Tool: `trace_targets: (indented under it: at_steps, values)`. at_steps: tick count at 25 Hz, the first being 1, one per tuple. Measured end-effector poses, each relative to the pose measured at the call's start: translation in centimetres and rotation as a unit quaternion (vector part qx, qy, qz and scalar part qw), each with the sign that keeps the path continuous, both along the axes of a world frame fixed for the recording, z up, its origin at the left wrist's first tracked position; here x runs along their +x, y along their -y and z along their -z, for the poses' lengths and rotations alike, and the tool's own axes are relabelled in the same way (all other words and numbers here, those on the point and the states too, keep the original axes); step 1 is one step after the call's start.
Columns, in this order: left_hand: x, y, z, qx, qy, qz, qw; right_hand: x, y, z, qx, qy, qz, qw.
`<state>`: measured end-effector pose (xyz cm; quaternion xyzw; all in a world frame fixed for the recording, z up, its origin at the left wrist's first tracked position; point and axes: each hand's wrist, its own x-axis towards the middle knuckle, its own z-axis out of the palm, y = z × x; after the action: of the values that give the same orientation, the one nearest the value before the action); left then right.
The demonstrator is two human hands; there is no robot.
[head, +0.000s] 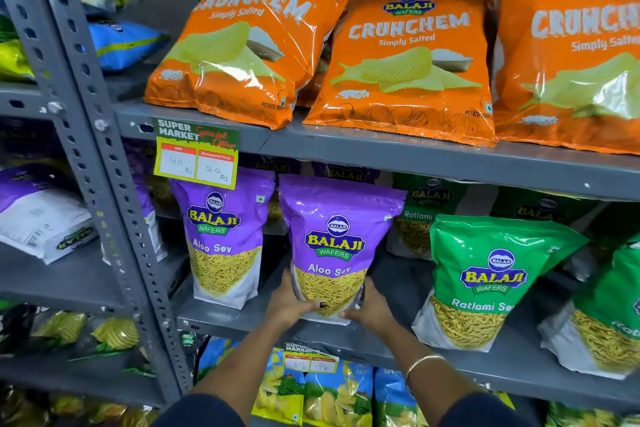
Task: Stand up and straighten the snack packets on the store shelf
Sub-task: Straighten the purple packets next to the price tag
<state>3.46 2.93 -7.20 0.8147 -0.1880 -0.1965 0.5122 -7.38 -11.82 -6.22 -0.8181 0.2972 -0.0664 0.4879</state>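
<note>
A purple Aloo Sev packet [337,239] stands upright at the front of the grey middle shelf [381,340]. My left hand [289,303] grips its lower left corner and my right hand [372,307] grips its lower right corner. A second purple Aloo Sev packet [225,239] stands upright to its left. A green Ratlami Sev packet [485,281] stands to the right, leaning slightly. Another green packet [609,315] is cut off by the right edge. More purple and green packets stand behind in shadow.
Three orange Crunchem packets [408,66] lean back on the upper shelf [381,146]. A price tag [197,156] hangs from its edge. A grey slotted upright [114,184] divides off the left bay with fallen packets [45,215]. Blue and yellow packets [329,392] fill the shelf below.
</note>
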Motion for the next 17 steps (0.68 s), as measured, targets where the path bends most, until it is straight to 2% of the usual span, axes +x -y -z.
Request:
trace_targets:
  at_steps: [10,11,13,15,16,17]
  values:
    - [-1.8,0.9,-0.2,0.014,0.033,0.001,0.999,-1.0,0.0,0.5,0.003,0.023,0.029,0.999]
    - [-2.3,0.5,-0.3,0.053,0.093,-0.037,0.994,-1.4,-0.3,0.8,-0.002,0.027,0.035,0.999]
    - [-3.8,-0.1,0.6,0.121,0.301,-0.113,0.939,-3.1,-0.6,1.5,-0.087,0.002,0.045,0.995]
    - [-6.0,-0.1,1.8,0.121,0.458,-0.085,0.876,-6.5,0.2,1.9,-0.193,-0.043,0.059,0.978]
    - [-7.1,0.3,2.3,0.116,0.502,-0.042,0.856,-8.6,1.0,2.3,-0.220,-0.071,0.072,0.970]
    - [-8.3,1.4,2.8,0.108,0.508,0.012,0.854,-11.2,2.0,2.8,-0.232,-0.109,0.104,0.961]
